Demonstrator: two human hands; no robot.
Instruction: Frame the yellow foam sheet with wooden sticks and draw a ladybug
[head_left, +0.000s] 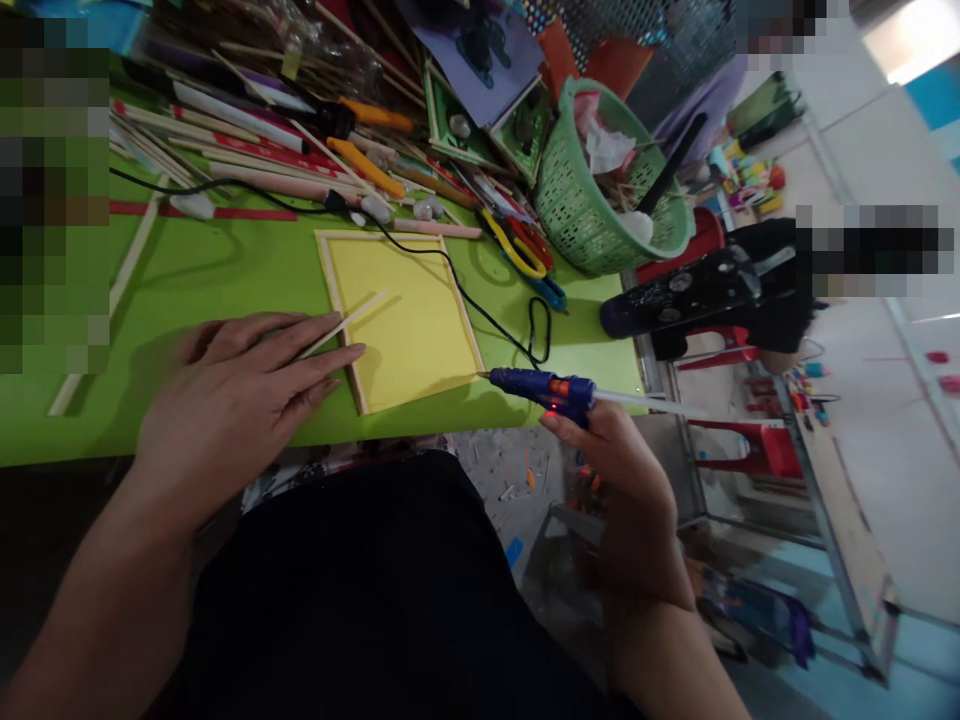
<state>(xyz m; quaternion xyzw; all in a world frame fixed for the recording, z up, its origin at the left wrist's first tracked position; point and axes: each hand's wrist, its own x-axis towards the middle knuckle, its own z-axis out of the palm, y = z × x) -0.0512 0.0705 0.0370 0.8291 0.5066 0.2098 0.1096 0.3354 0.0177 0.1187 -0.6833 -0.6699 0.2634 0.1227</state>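
- Currently, in the head view, a yellow sheet [405,330] with thin wooden strips along its edges lies on the green bench [247,265], close to the near edge.
- The left hand [240,380] rests at the left side of the yellow sheet, its fingers stretched out over the wooden border; a thin stick [367,305] is held between two of them, its free end pointing over the sheet.
- The right hand [619,450] has its fingers closed around a blue glue gun [536,388], which points left. Its nozzle is at the sheet's lower right corner; I cannot tell whether the tip touches.
- A pale glue stick [652,402] juts from the rear of the gun, and a small red light glows on the body.
- A black cord [480,310] crosses the upper right part of the sheet and loops on the bench beside it.
- Beyond the sheet lie yellow-handled scissors [532,262], orange-handled tools and many loose sticks.
- A green basket [577,215] with scraps inside stands at the far right, near a dark speckled bottle [682,290].
- Below the bench, small scraps litter the floor [487,475].
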